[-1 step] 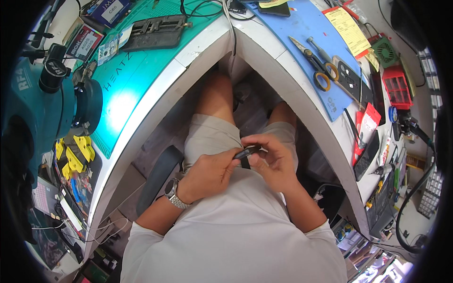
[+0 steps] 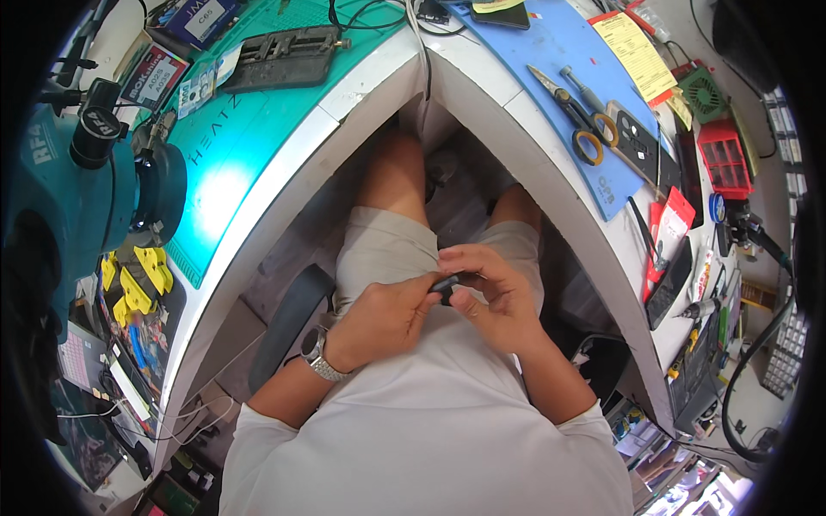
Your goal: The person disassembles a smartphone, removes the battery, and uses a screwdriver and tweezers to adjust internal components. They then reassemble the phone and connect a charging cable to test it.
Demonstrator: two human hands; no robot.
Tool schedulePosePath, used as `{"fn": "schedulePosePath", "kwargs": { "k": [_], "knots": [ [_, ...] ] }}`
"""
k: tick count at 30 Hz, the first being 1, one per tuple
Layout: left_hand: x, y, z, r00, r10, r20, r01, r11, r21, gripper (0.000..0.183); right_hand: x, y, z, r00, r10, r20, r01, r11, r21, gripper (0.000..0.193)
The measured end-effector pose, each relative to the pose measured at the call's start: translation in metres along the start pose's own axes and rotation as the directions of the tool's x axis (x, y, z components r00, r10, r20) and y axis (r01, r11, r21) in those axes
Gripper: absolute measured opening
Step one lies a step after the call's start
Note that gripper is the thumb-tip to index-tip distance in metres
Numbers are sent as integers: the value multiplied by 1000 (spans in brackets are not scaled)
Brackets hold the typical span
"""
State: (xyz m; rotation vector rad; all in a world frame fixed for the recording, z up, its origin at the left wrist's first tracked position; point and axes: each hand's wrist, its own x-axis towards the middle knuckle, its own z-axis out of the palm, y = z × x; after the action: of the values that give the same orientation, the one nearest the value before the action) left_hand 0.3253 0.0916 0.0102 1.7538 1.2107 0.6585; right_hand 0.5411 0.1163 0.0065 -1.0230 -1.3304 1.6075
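Note:
Above my lap, both hands meet at a small, dark, flat object [image 2: 445,285]. Its exact kind is hard to make out, as fingers cover much of it. My left hand [image 2: 389,316] pinches one end between thumb and fingers. On that wrist is a metal-band watch [image 2: 317,351]. Curled around the other end is my right hand [image 2: 495,297], its thumb below and fingers above. The object sits at a tilt between the two hands, clear of both desks.
A teal mat [image 2: 228,163] carries a dark clamp holder [image 2: 284,58] on the left desk, beside a teal microscope [image 2: 86,172]. On the right desk, a blue mat [image 2: 551,95] bears scissors [image 2: 572,116] and a phone-shaped black part [image 2: 641,142]. A chair armrest [image 2: 292,327] stands left.
The dark object has turned slightly between my fingers and more of it is hidden. My right hand has shifted a little toward my left one.

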Motion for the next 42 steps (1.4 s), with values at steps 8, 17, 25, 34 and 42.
{"fn": "schedulePosePath", "kwargs": {
  "k": [8, 17, 25, 34, 42],
  "knots": [
    [3, -5, -1, 998, 1, 62, 8, 988, -155, 29, 5, 35, -13, 993, 113, 23, -115, 986, 117, 23],
    [10, -8, -3, 985, -74, 158, 93, 989, -119, 38, 11, 39, -15, 981, 192, -12, -186, 962, 199, 28],
    [5, -10, -15, 974, -81, 214, 73, 996, 43, 35, 14, 44, -29, 989, 113, -99, -80, 955, 285, 35],
    [14, -10, 9, 918, -291, -271, 79, 802, -592, 48, 13, -17, -15, 838, -504, -208, 463, 859, -217, 15],
    [48, 31, -25, 956, -280, -93, -44, 179, -983, 42, 21, -29, 14, 490, -710, 506, 824, 187, -534, 33]
  ]
}}
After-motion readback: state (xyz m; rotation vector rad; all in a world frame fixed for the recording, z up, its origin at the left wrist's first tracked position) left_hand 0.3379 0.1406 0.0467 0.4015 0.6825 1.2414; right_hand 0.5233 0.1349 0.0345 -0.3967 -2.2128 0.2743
